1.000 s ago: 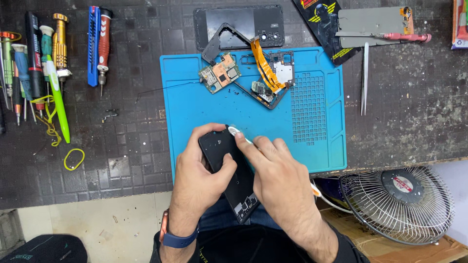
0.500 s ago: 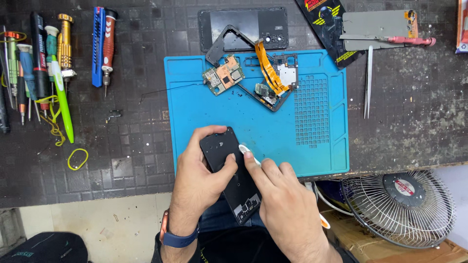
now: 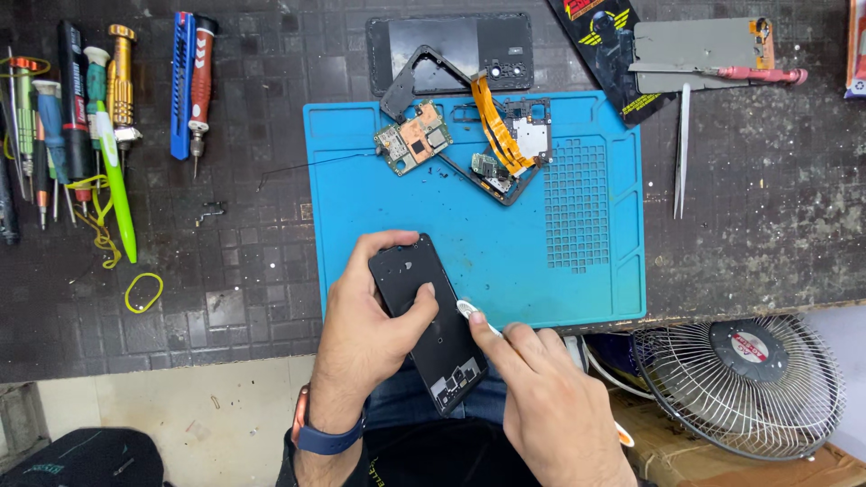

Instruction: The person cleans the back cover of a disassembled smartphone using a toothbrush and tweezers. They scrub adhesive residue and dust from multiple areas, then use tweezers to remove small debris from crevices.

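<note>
My left hand [image 3: 361, 338] grips a black opened phone body [image 3: 431, 323] at its upper half, thumb across its face, over the near edge of a blue work mat [image 3: 577, 289]. My right hand [image 3: 546, 410] holds a thin white pry tool [image 3: 469, 313] whose rounded tip touches the phone's right edge. The phone's lower end hangs past the bench edge, above my lap. A dark band sits on my left wrist.
On the mat's far part lie a green circuit board [image 3: 413, 138], a small board with an orange flex cable [image 3: 505, 140] and a black frame piece. A black back cover [image 3: 451, 45], tweezers [image 3: 681, 149], screwdrivers [image 3: 194, 77] at left, a yellow rubber band [image 3: 144, 291], a fan [image 3: 744, 383] at lower right.
The pry tool's tip has slid from the phone's top corner down along its right edge. My right hand has moved down and right with it. My left hand keeps its hold.
</note>
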